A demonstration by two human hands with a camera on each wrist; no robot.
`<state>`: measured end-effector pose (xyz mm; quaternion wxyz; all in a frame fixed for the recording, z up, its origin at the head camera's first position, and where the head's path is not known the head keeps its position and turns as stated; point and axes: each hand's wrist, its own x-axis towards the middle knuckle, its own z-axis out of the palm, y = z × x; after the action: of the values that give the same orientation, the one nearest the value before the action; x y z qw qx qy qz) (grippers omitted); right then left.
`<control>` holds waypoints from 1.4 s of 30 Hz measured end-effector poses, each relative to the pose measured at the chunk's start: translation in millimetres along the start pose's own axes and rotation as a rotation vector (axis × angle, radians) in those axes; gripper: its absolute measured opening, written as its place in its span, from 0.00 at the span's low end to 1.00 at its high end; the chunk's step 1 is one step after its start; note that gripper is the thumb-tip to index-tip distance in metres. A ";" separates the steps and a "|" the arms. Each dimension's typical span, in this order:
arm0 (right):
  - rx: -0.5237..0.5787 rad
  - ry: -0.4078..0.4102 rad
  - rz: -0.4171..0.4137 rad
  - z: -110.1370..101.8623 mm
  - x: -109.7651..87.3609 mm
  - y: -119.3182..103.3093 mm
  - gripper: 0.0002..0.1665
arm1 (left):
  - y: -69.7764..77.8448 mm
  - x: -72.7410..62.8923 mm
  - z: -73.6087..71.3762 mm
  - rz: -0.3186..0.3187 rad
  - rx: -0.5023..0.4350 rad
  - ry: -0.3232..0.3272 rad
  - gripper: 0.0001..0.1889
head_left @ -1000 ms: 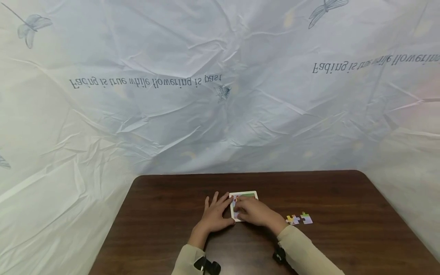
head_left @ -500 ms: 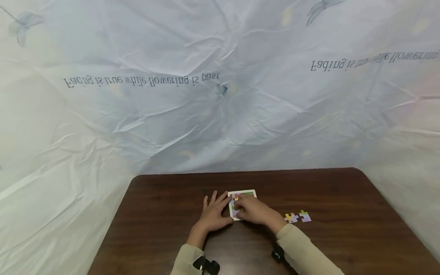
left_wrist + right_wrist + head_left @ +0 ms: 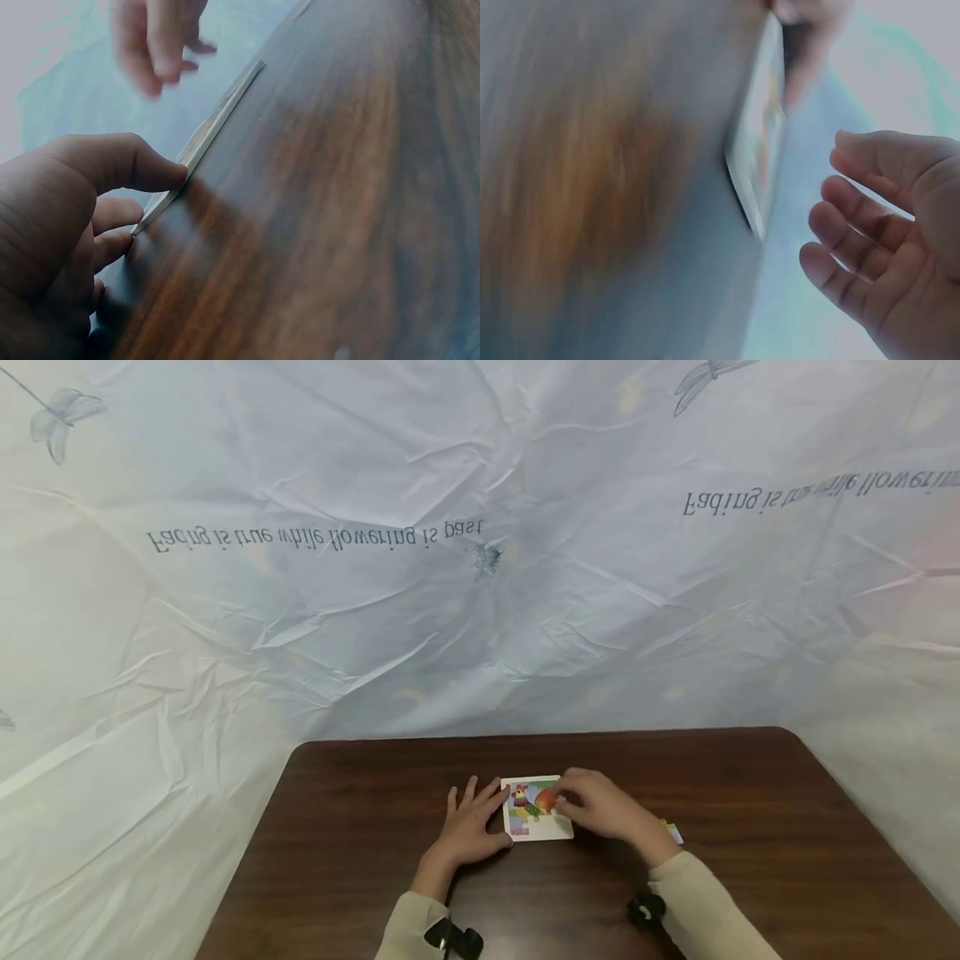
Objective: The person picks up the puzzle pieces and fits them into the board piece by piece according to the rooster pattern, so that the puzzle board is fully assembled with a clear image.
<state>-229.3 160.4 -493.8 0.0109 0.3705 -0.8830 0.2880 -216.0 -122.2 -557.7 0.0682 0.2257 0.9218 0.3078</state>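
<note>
Right hand [image 3: 603, 810] shifted right | puzzle board [image 3: 536, 814] uncovered | left hand [image 3: 468, 827] steadying

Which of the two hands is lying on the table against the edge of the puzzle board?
The left hand. It lies on the table with its thumb against the left edge of the puzzle board; the right hand is at the opposite side, empty.

A small white-bordered puzzle board [image 3: 537, 811] lay flat on the dark wooden table [image 3: 360, 860], its colourful picture partly filled; loose pieces [image 3: 672, 832] sat well apart to its right.
</note>
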 end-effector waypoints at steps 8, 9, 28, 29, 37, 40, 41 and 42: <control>-0.023 -0.092 0.219 -50.4 -67.4 22.5 0.13 | 0.2 1.5 -0.4 0.008 -0.007 0.019 0.42; -0.010 -0.117 0.226 -51.5 -74.0 24.9 0.13 | 0.2 0.7 -0.2 0.012 -0.006 0.019 0.41; 0.067 -0.172 0.225 -32.6 -89.3 35.7 0.10 | 3.9 -3.5 3.5 -0.003 0.018 0.022 0.42; 0.075 -0.171 0.228 -31.4 -87.9 34.2 0.10 | 4.3 -3.6 2.8 -0.004 0.019 0.020 0.42; 0.084 -0.103 0.192 -18.7 -77.9 27.9 0.06 | 3.3 -5.7 4.9 -0.012 0.023 0.021 0.41; 0.101 -0.111 0.184 -18.4 -73.3 27.2 0.04 | 3.1 -6.0 5.3 -0.010 0.020 0.024 0.41; 0.108 -0.116 0.182 -18.4 -71.6 27.1 0.04 | 3.3 -6.3 5.2 -0.012 0.018 0.023 0.41; 0.113 -0.119 0.176 -18.4 -69.6 27.0 0.04 | 3.7 -6.6 5.0 -0.015 0.019 0.019 0.41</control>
<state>-200.3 230.2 -508.1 -0.0877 0.3081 -0.8935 0.3148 -207.4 -119.9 -559.6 0.0596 0.2162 0.9270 0.3007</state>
